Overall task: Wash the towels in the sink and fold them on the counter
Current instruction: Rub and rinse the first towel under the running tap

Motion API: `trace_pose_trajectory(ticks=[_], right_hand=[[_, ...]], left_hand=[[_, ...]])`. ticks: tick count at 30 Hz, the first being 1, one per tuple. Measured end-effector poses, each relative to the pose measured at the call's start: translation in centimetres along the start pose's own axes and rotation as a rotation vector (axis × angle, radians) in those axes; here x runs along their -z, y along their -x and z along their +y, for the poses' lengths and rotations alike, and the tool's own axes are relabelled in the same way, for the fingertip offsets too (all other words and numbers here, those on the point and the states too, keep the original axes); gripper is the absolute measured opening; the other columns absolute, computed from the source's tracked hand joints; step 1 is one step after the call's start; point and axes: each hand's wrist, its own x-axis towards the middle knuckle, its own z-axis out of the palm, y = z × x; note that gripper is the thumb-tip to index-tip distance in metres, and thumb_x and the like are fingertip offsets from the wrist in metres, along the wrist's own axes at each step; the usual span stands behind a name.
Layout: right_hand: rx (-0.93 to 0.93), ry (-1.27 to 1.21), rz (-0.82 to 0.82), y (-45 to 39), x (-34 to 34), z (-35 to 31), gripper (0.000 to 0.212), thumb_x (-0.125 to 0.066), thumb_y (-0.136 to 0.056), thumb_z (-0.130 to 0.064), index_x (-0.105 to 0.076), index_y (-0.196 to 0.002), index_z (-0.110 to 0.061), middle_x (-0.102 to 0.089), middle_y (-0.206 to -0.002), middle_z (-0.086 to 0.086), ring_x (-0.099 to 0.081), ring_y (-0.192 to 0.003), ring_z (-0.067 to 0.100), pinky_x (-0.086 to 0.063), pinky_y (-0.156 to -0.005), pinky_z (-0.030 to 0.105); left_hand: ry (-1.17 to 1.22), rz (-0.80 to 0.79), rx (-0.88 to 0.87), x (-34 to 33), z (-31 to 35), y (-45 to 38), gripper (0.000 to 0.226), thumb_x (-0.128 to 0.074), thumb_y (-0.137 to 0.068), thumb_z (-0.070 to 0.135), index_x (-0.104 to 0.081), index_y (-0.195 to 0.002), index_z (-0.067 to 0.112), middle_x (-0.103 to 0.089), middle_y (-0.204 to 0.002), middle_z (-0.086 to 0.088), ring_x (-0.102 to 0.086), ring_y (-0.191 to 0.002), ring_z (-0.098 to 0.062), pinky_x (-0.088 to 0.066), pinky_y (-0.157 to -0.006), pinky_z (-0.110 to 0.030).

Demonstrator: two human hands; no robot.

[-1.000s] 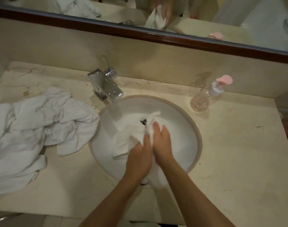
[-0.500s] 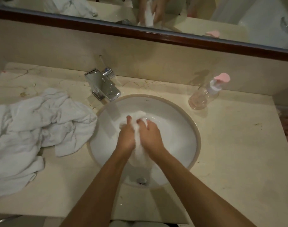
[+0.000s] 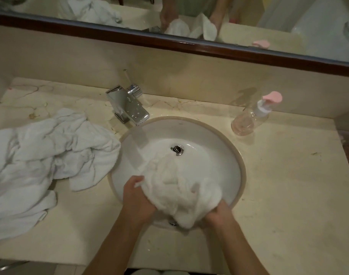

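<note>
Right hand fingers hidden under towel

You will find no text you can read here. The towel pile on the bench carries a dark blue mark at its left edge, cut off and illegible. The pump bottle shows no label.

White wet towel bunched over the sink's near side.

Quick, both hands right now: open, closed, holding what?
Left hand: closed, gripping the wet towel over the sink.
Right hand: closed on the same towel.
</note>
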Motion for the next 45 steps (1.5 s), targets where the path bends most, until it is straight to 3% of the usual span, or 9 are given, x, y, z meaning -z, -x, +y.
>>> trace_pose_trajectory(ticks=[4, 9, 15, 22, 27, 31, 36, 40, 45], right_hand=[[-0.108, 0.21, -0.035, 0.5, -0.9, 2.8, 0.05, -0.045, -0.106, -0.012, -0.079, -0.07, -0.014, -0.075, -0.068, 0.005, -0.072, -0.057, 0.018, -0.057, -0.06, 0.036], [-0.07, 0.146, -0.014, 1.1, -4.2, 0.6, 0.038, -0.056, -0.099, -0.026, -0.069, -0.111, 0.008, -0.074, -0.099, 0.022, -0.073, -0.089, 0.031, -0.058, -0.078, 0.036], [0.253, 0.088, -0.141, 3.4, -5.0, -5.1, 0.046, -0.066, -0.09, -0.042, -0.067, -0.113, -0.002, -0.068, -0.114, 0.017, -0.068, -0.102, 0.027, -0.056, -0.089, 0.037], [0.417, 0.385, 0.147, 0.9, -10.1, -3.5, 0.035, -0.039, -0.107, -0.036, -0.061, -0.098, -0.01, -0.067, -0.096, 0.009, -0.065, -0.09, 0.024, -0.052, -0.08, 0.035], [0.475, 0.761, -0.002, 2.4, -9.6, -0.2, 0.04, -0.045, -0.103, -0.027, -0.048, -0.063, -0.024, -0.051, -0.063, -0.01, -0.05, -0.066, 0.013, -0.043, -0.071, 0.035], [0.423, 0.647, 0.205, -1.1, -11.0, -3.3, 0.037, -0.042, -0.103, -0.032, -0.054, -0.071, -0.015, -0.058, -0.075, 0.001, -0.057, -0.079, 0.025, -0.045, -0.078, 0.037], [0.533, 1.023, -0.086, 0.2, -11.1, -1.4, 0.034, -0.043, -0.102, -0.025, -0.054, -0.072, -0.013, -0.059, -0.075, 0.003, -0.054, -0.075, 0.022, -0.044, -0.076, 0.038], [0.451, 0.72, 0.24, -2.4, -11.0, -5.4, 0.034, -0.041, -0.101, -0.025, -0.047, -0.069, -0.015, -0.05, -0.069, 0.001, -0.044, -0.065, 0.022, -0.039, -0.068, 0.035], [0.177, -0.113, -0.096, -1.1, -7.3, -7.3, 0.05, -0.042, -0.104, -0.049, -0.07, -0.1, -0.007, -0.073, -0.098, 0.014, -0.072, -0.09, 0.03, -0.054, -0.087, 0.042]], left_hand=[[-0.024, -0.029, 0.214, 0.1, -0.6, -0.1, 0.068, -0.05, -0.093, 0.055, -0.051, -0.143, 0.008, -0.047, -0.147, -0.02, -0.044, -0.137, -0.038, -0.029, -0.116, -0.051], [-0.18, 0.106, -0.059, -2.5, 1.2, 0.2, 0.058, -0.043, -0.099, 0.051, -0.055, -0.139, 0.011, -0.057, -0.139, -0.018, -0.053, -0.13, -0.035, -0.05, -0.101, -0.046], [-0.879, 0.578, -0.361, -4.4, 2.5, -0.8, 0.061, -0.04, -0.096, 0.063, -0.059, -0.13, 0.016, -0.063, -0.13, -0.007, -0.059, -0.118, -0.027, -0.041, -0.109, -0.043], [-1.43, 0.26, -0.419, -7.8, -6.9, 2.8, 0.053, -0.02, -0.104, 0.052, -0.057, -0.132, 0.025, -0.065, -0.123, 0.005, -0.058, -0.117, -0.019, -0.043, -0.1, -0.033], [-1.313, 0.449, -0.303, -6.8, -0.8, -2.2, 0.061, -0.019, -0.105, 0.049, -0.063, -0.124, 0.011, -0.063, -0.128, -0.013, -0.057, -0.119, -0.03, -0.041, -0.103, -0.038], [-1.555, 0.298, -0.384, -7.3, -3.3, 0.5, 0.054, -0.021, -0.103, 0.051, -0.065, -0.112, 0.021, -0.067, -0.106, -0.007, -0.061, -0.103, -0.028, -0.044, -0.089, -0.036], [-1.308, 0.454, -0.31, -7.0, 0.1, -1.4, 0.065, -0.019, -0.104, 0.052, -0.067, -0.111, 0.009, -0.068, -0.117, -0.012, -0.061, -0.107, -0.027, -0.043, -0.09, -0.032], [-1.593, 0.203, -0.395, -8.5, -3.7, 2.1, 0.056, -0.023, -0.104, 0.05, -0.063, -0.089, 0.013, -0.062, -0.084, -0.006, -0.062, -0.09, -0.031, -0.045, -0.079, -0.037], [-1.372, 0.396, -0.329, -6.9, 1.1, -0.5, 0.058, -0.029, -0.103, 0.049, -0.054, -0.135, 0.007, -0.063, -0.117, -0.017, -0.06, -0.111, -0.033, -0.044, -0.099, -0.036]])
